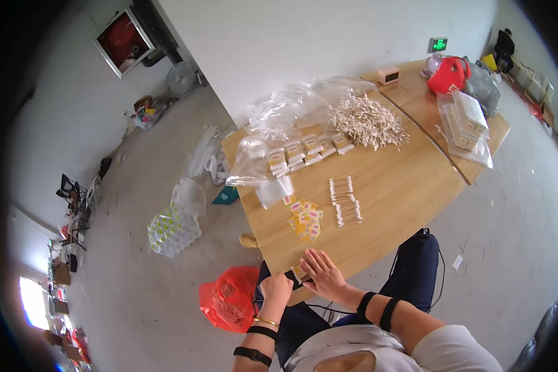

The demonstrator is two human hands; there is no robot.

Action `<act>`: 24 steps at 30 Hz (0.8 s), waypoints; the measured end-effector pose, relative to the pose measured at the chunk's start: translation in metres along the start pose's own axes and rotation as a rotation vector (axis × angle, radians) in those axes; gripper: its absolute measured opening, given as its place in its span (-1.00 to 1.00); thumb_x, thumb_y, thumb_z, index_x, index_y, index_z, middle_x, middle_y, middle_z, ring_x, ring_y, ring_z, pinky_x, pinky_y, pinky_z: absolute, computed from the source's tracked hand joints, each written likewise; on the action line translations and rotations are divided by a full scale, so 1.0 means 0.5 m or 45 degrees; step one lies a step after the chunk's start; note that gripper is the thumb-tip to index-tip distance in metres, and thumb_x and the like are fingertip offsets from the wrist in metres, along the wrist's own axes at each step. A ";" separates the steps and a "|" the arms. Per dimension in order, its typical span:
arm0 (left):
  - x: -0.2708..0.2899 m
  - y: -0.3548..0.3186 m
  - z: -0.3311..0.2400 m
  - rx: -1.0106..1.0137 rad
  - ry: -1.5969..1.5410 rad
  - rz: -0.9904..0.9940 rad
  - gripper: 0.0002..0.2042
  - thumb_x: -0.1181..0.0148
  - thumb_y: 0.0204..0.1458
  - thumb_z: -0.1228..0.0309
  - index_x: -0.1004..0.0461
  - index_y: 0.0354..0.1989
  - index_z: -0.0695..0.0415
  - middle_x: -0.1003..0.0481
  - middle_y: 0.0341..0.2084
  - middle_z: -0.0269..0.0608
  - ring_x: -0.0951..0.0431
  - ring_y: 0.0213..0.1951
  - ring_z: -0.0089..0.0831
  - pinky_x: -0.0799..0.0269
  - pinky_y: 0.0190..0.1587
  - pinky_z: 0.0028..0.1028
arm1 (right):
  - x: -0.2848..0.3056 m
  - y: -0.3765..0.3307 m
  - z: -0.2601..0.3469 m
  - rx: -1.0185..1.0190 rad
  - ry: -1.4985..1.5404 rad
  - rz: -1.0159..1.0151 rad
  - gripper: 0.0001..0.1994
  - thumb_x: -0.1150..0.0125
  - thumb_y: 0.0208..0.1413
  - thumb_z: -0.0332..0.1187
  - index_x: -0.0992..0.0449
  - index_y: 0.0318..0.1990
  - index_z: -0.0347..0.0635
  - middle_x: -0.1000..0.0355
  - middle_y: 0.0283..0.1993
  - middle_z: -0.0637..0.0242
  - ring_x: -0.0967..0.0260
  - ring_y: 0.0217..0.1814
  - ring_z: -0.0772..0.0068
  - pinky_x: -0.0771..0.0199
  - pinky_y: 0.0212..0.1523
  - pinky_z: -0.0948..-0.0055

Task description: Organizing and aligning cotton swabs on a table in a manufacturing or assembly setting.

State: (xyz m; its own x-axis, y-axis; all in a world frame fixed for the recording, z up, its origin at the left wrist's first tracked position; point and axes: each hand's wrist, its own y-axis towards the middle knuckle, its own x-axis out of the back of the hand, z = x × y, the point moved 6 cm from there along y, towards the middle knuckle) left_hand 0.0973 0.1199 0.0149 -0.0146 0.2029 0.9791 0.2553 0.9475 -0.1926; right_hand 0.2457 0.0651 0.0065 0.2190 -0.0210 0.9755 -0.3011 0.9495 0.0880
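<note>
At the table's near edge my right hand (323,274) lies with its fingers stretched out, pressing beside a small bag of cotton swabs (299,273) with a yellow label. Close on the bag's other side, my left hand (276,289) is curled closed; whatever its fingers hold is hidden. Farther up the table lies a loose heap of yellow and white label cards (306,220). To the right of the cards, cotton swabs (345,201) are laid out in a neat column of parallel sticks.
Packed swab bags (294,155) stand in rows before a big pile of loose swabs (369,122). Clear plastic bags (279,111) cover the table's back left. A red bag (229,299) hangs low at the near left. Wrapped white packs (467,118) sit on the adjoining table.
</note>
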 end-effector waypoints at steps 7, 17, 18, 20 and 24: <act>-0.015 -0.013 0.043 0.147 -0.453 -0.043 -0.78 -0.26 -0.08 0.19 -0.59 -0.54 0.08 -0.59 -0.58 -0.08 -0.64 -0.44 -0.10 -0.53 -0.35 -0.18 | -0.009 0.002 0.032 0.020 -0.016 0.025 -0.34 0.08 0.28 0.04 -0.09 0.45 -0.04 0.13 0.57 0.14 0.27 0.63 0.16 0.36 0.56 0.05; -0.020 -0.026 0.057 0.207 -0.545 -0.126 -0.78 -0.29 -0.10 0.18 -0.58 -0.53 0.08 -0.60 -0.56 -0.14 -0.63 -0.43 -0.10 -0.52 -0.33 -0.18 | -0.026 0.018 0.074 0.035 -0.031 0.009 -0.33 0.08 0.26 0.11 -0.11 0.45 0.05 0.12 0.58 0.25 0.27 0.63 0.18 0.34 0.55 0.01; -0.018 -0.023 0.053 0.189 -0.550 -0.090 -0.78 -0.29 -0.10 0.18 -0.57 -0.53 0.08 -0.60 -0.55 -0.14 -0.63 -0.43 -0.10 -0.52 -0.32 -0.18 | -0.028 0.023 0.082 0.014 0.048 0.034 -0.30 0.09 0.26 0.15 -0.09 0.46 0.03 0.12 0.58 0.23 0.27 0.63 0.18 0.32 0.55 0.01; -0.010 -0.018 0.049 0.175 -0.555 -0.054 -0.78 -0.29 -0.10 0.18 -0.57 -0.52 0.08 -0.60 -0.54 -0.14 -0.63 -0.42 -0.10 -0.52 -0.32 -0.18 | -0.027 0.030 0.095 0.008 0.016 0.046 -0.27 0.10 0.25 0.18 -0.08 0.46 0.00 0.12 0.58 0.20 0.28 0.63 0.18 0.33 0.55 0.02; 0.008 -0.020 0.049 0.097 -0.562 -0.129 -0.81 -0.25 -0.07 0.23 -0.55 -0.52 0.08 -0.59 -0.55 -0.17 -0.62 -0.41 -0.11 -0.49 -0.33 -0.16 | -0.027 0.032 0.099 0.016 0.023 0.059 -0.20 0.11 0.24 0.22 -0.04 0.47 -0.14 0.14 0.57 0.13 0.29 0.64 0.18 0.35 0.56 0.06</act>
State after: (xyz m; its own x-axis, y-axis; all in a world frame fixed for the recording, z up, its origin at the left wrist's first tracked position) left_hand 0.0709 0.1173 0.0190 -0.4505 0.1789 0.8747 0.1601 0.9800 -0.1179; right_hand 0.1920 0.0648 0.0046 0.2211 0.0287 0.9748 -0.3231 0.9453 0.0455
